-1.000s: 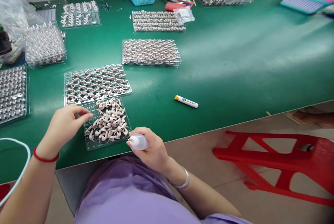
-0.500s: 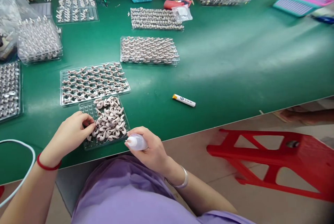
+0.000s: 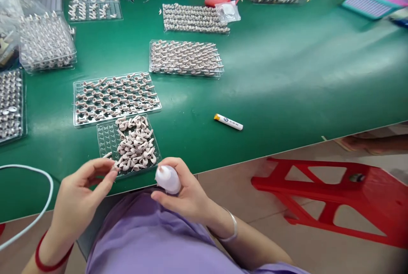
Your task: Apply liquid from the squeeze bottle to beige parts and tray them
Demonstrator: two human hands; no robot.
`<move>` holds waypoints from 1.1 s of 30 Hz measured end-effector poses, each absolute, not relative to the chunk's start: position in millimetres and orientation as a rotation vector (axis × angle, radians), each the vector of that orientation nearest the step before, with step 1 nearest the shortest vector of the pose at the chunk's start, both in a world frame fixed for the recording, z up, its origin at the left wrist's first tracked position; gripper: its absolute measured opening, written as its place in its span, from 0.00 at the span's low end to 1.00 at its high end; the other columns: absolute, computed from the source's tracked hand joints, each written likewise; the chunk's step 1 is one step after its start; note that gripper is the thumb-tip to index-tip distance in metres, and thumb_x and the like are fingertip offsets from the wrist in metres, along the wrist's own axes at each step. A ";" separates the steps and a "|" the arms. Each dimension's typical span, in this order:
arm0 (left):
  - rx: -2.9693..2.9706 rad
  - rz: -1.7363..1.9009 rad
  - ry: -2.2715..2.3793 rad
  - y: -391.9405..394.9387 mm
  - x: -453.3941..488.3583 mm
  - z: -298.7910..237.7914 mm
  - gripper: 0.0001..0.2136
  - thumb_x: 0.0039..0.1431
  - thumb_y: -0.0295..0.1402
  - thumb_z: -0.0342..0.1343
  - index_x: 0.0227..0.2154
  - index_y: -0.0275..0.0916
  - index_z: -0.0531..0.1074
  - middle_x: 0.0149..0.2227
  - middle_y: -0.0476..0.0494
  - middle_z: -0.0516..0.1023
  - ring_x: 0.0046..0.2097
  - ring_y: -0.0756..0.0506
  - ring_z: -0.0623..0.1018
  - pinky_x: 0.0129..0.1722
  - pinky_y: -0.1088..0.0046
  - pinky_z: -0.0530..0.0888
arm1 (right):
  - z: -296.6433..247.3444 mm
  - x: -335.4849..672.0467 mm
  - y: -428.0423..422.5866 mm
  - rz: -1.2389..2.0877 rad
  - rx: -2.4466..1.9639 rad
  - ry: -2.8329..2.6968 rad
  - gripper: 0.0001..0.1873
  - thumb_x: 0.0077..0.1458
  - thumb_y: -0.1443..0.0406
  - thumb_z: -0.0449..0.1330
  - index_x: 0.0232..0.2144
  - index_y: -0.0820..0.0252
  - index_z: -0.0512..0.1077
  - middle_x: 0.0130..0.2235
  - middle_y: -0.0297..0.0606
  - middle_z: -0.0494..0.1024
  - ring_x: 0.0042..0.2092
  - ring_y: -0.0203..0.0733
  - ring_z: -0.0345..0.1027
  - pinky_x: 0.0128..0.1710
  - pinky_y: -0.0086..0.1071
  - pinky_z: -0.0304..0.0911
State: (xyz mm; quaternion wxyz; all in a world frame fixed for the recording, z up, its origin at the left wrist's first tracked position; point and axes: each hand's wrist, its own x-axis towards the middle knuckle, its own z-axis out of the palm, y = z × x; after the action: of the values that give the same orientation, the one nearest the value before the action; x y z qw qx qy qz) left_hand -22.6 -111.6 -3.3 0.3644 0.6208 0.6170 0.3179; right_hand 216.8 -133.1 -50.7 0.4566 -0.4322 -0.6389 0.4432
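My left hand [image 3: 84, 191] is drawn back over the table's near edge, its thumb and fingers pinched on one small pinkish part at its fingertips. My right hand [image 3: 183, 191] is wrapped round a small white squeeze bottle [image 3: 168, 178], nozzle pointing up and left. Just beyond both hands lies a small clear tray [image 3: 106, 138] holding a loose heap of pinkish parts [image 3: 135, 144]. Behind it a larger clear tray [image 3: 116, 97] carries several rows of the same parts.
More filled trays [image 3: 186, 57] [image 3: 46, 42] stand on the green table [image 3: 287, 74]. A white and yellow lighter [image 3: 228, 122] lies to the right. A white cable [image 3: 35, 206] loops at the left edge. A red plastic stool [image 3: 334, 193] stands right of me.
My left hand reached into the heap of parts, then pulled back toward me with one part pinched. My right hand tilted the bottle upward.
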 end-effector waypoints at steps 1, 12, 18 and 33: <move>1.668 0.835 1.599 -120.5 -23.0 -5.4 0.10 0.56 0.42 0.62 0.38 0.44 0.77 0.36 0.47 0.83 0.35 0.46 0.82 0.36 0.73 0.79 | -49.2 216.9 -135.3 1.202 -1.049 -1.592 0.24 0.52 0.66 0.65 0.50 0.53 0.60 0.41 0.35 0.71 0.34 0.34 0.68 0.32 0.26 0.67; 2.360 0.867 1.692 -173.5 -24.7 -27.7 0.09 0.61 0.25 0.58 0.44 0.38 0.74 0.41 0.43 0.82 0.41 0.48 0.81 0.46 0.74 0.74 | -54.7 212.2 -145.4 1.131 -0.943 -1.724 0.22 0.58 0.60 0.64 0.51 0.52 0.61 0.41 0.36 0.74 0.34 0.34 0.70 0.30 0.26 0.67; 2.497 0.945 1.693 -172.8 -26.0 -42.6 0.16 0.53 0.21 0.64 0.45 0.39 0.74 0.37 0.43 0.81 0.36 0.45 0.78 0.41 0.68 0.75 | -57.7 208.2 -142.1 0.866 -0.917 -1.792 0.22 0.57 0.60 0.64 0.52 0.55 0.65 0.37 0.39 0.77 0.33 0.40 0.71 0.32 0.33 0.70; 2.425 1.025 1.774 -173.8 -22.1 -56.8 0.17 0.52 0.22 0.66 0.44 0.41 0.76 0.34 0.45 0.77 0.32 0.47 0.75 0.35 0.68 0.73 | -66.3 206.3 -144.2 0.685 -0.860 -1.911 0.29 0.53 0.63 0.64 0.56 0.55 0.61 0.31 0.36 0.76 0.27 0.40 0.66 0.26 0.34 0.66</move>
State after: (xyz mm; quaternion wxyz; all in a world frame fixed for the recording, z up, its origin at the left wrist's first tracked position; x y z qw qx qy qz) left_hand -22.1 -173.8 -56.8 -0.0168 0.7637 0.5587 0.3229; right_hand 206.3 -144.2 -66.3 0.4516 -0.3479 -0.7734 0.2771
